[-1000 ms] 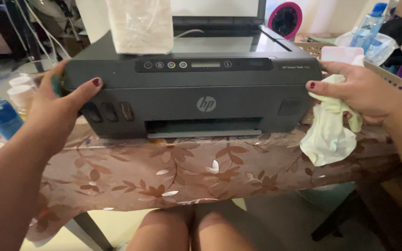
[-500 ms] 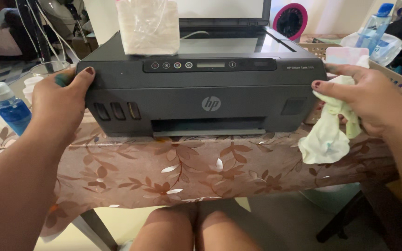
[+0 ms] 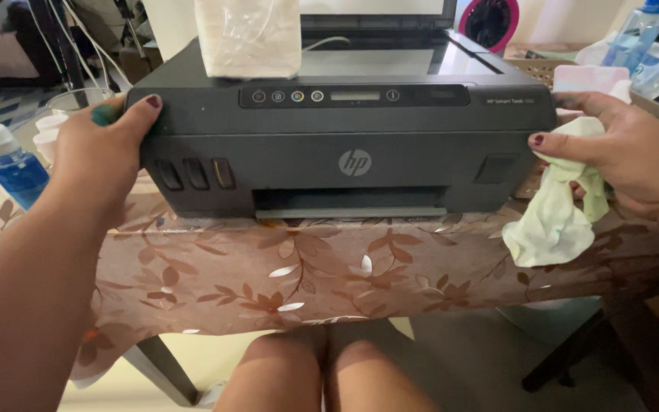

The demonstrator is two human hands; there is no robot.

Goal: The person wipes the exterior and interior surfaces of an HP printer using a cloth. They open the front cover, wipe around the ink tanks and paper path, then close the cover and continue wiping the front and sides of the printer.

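Printer (image 3: 345, 145) shifted slightly right, left hand (image 3: 104, 156), right hand (image 3: 623, 149) still gripping, cloth (image 3: 554, 217) dangling.

Both hands flank a dark printer (image 3: 345, 145); right hand (image 3: 627, 156) clutches a pale cloth (image 3: 554, 221).

The printer (image 3: 345, 130) hides most fingers of both hands.

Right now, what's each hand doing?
Left hand: shut on the printer, at its left end.
Right hand: holding a pale cloth against the printer's right end.
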